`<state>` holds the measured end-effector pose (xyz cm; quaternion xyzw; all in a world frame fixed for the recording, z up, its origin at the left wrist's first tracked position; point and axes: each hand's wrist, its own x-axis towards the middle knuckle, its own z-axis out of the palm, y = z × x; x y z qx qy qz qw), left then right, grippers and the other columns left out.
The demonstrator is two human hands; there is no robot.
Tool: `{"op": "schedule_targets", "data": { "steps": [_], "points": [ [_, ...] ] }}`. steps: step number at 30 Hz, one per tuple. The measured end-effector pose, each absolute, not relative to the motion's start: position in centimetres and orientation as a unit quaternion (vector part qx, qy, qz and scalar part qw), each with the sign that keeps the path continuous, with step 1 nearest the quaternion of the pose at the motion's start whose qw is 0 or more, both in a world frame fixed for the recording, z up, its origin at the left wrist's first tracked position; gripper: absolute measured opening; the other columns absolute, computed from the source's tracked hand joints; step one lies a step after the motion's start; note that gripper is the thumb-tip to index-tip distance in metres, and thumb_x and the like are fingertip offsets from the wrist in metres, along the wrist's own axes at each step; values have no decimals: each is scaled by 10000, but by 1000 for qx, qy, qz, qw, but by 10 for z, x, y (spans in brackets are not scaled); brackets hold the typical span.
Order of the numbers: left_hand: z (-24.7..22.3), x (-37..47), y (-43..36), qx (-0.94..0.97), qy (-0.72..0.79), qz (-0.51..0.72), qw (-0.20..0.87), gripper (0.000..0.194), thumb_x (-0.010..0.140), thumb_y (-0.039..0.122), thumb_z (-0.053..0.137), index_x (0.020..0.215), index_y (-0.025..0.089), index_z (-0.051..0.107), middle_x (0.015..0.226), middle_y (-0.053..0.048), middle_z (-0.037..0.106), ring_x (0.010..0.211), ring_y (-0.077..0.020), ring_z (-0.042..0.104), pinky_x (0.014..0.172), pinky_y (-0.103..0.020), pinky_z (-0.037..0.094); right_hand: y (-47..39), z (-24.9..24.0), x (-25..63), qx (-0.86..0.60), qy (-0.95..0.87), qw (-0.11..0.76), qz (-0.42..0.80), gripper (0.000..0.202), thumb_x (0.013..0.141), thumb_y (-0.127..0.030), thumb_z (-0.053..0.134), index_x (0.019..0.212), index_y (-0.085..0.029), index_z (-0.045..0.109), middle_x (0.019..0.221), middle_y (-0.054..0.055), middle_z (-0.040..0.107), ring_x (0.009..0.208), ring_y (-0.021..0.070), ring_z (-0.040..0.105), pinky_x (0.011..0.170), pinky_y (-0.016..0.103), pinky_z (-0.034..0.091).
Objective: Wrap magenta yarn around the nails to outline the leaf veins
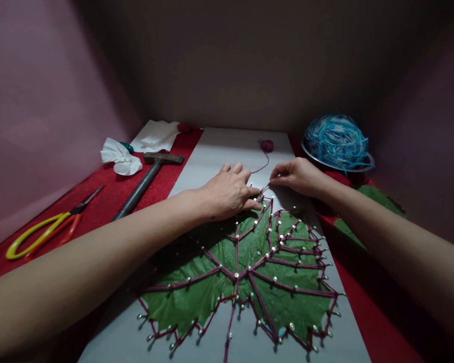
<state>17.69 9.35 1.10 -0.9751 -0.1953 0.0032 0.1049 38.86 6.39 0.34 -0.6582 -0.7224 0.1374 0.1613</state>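
A green leaf (208, 282) lies on a white board (196, 161), ringed and crossed by nails with dark pink yarn strung between them. My left hand (230, 191) rests over the leaf's far tip, fingers apart, the thumb and a fingertip beside the nails there. Just right of it, my right hand (297, 175) pinches the pink yarn (265, 187) between thumb and fingers. A loose strand curves back from near my left fingers to a small pink yarn ball (267, 146) at the board's far end.
On the red cloth (98, 212) at left are a hammer (144, 186), yellow-and-orange scissors (49, 229), crumpled white tissue (121, 156) and white paper (157, 135). To the right, blue yarn (336, 141) fills a metal bowl (318, 160); another green leaf (350, 232) lies under my right forearm.
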Motion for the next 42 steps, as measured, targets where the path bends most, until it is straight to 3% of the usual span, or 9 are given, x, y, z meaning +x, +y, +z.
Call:
{"op": "schedule_targets", "data": {
  "steps": [5, 13, 23, 26, 30, 32, 42],
  "points": [
    [10, 176, 92, -974, -208, -3, 89, 480, 889, 588, 324, 1194, 333, 593, 1023, -116, 529, 953, -272, 423, 773, -365, 300, 89, 10, 371, -682, -724, 104, -1, 208, 749, -319, 578, 847, -230, 738, 710, 34, 675, 615, 142, 531, 547, 263, 316],
    [17, 170, 82, -974, -212, -4, 75, 457, 905, 540, 353, 1124, 255, 636, 1117, -125, 512, 1031, -287, 408, 846, -403, 317, 104, 19, 330, -624, -781, 18, 22, 203, 698, -255, 561, 799, -236, 736, 715, 40, 679, 602, 127, 500, 507, 259, 254],
    [31, 128, 82, -965, -227, -52, 124, 402, 905, 508, 393, 1127, 266, 626, 1008, -95, 542, 952, -256, 408, 815, -389, 311, 76, 25, 315, -604, -797, -9, 9, 229, 702, -197, 526, 785, -219, 739, 686, 66, 660, 600, 146, 498, 533, 280, 264],
    [31, 124, 86, -961, -237, -66, 126, 402, 905, 512, 391, 1142, 284, 622, 996, -87, 548, 932, -249, 409, 804, -383, 306, 67, 25, 330, -606, -794, 27, 38, 212, 691, -162, 535, 746, -203, 735, 624, 42, 630, 571, 134, 490, 541, 281, 283],
    [31, 126, 90, -959, -249, -66, 123, 393, 903, 500, 408, 1156, 283, 618, 1003, -87, 549, 936, -248, 414, 812, -384, 302, 73, 23, 348, -657, -711, 138, 209, 130, 660, -163, 581, 690, -152, 707, 549, 4, 571, 538, 107, 479, 519, 248, 330],
    [31, 128, 89, -957, -256, -62, 120, 391, 903, 498, 412, 1160, 284, 615, 1005, -86, 550, 945, -248, 417, 823, -386, 300, 82, 19, 350, -700, -646, 154, 264, 104, 644, -175, 603, 680, -133, 691, 502, -5, 527, 492, 103, 450, 479, 248, 325],
    [23, 139, 104, -961, -259, -28, 97, 421, 907, 504, 400, 1223, 287, 576, 1035, -110, 536, 983, -268, 417, 810, -378, 317, 91, 5, 349, -677, -703, 145, 166, 103, 647, -187, 622, 711, -149, 693, 556, 14, 585, 529, 106, 472, 502, 246, 328]
  ]
}}
